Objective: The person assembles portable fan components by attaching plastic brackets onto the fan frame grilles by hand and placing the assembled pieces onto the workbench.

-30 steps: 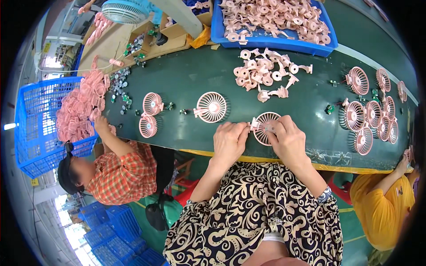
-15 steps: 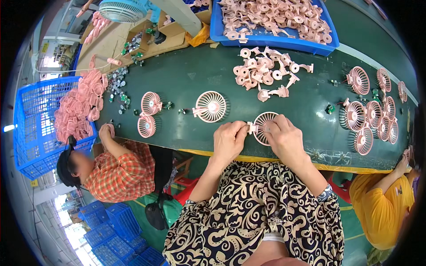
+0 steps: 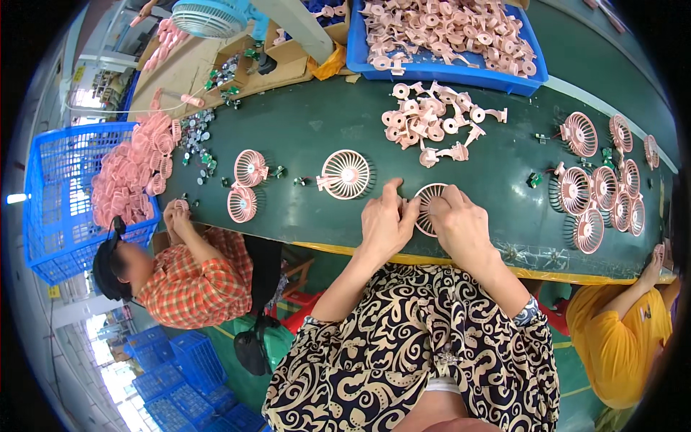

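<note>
Two bare hands meet at one round, slotted, pale-pink plastic fan cage [image 3: 425,216] near the yellow front edge of a scuffed dark-green tabletop [image 3: 309,133]. The right hand's [image 3: 463,225] bunched fingers cover its middle; the left hand [image 3: 385,225] bends at its left side, forefinger raised. Hidden contacts leave both grips impossible to tell. Farther off stands a blue plastic tray [image 3: 461,81]; the view's dark rim crops a yellow-shirted co-worker [image 3: 619,349].

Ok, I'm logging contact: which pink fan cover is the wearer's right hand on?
The fan cover between the left hand and right hand; the other covers are apart from both.
</note>
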Available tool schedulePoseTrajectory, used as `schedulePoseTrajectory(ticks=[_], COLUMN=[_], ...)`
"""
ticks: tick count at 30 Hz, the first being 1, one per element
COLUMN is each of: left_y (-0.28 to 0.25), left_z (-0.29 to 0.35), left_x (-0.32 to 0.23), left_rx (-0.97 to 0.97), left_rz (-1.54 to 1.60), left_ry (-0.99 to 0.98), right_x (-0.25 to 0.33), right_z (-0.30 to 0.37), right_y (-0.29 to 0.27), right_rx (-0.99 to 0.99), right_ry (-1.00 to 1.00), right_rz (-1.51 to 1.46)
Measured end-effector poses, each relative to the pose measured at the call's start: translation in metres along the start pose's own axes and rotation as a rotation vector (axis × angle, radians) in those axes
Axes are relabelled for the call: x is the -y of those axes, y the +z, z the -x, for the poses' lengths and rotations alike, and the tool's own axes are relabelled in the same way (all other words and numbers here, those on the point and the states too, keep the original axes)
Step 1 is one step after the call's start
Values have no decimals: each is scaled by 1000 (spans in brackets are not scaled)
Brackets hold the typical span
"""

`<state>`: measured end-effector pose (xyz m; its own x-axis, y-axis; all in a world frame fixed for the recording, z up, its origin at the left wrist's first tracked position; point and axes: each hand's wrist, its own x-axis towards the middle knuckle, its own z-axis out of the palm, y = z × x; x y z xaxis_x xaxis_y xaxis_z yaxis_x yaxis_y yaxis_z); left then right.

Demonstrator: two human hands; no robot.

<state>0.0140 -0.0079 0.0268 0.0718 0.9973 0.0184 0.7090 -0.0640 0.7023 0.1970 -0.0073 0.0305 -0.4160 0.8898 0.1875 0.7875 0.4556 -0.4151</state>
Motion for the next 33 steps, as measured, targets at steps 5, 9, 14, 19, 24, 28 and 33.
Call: schedulePoseTrajectory(ticks=[5,9,14,19,24,28,33], left_y=[2,-8,-40,-67,-50,-28,-17], left_z=[1,2,2,-7,7,18,25], left_x=[3,-1,13,36,53,25,2], left_rx=[-42,-11,-377,-460,-281,-191,13], left_rz=[-1,149,-59,-377,-312,-280,-147], left_ry=[41,60,237,122,-3,85,205], right_x=[6,-3,-43,-96,-77,-64,-62], right_z=[3,15,38,54,16,-29,-67], right_y=[-17,-37,-64,-80,-65,-40,-17], right_rx=[-67,-64,-134,-449,-475,-338,-187], right_ry=[11,-4,377,490,415,385,413], right_rz=[-176,-272,-101,371,180,-133,-237])
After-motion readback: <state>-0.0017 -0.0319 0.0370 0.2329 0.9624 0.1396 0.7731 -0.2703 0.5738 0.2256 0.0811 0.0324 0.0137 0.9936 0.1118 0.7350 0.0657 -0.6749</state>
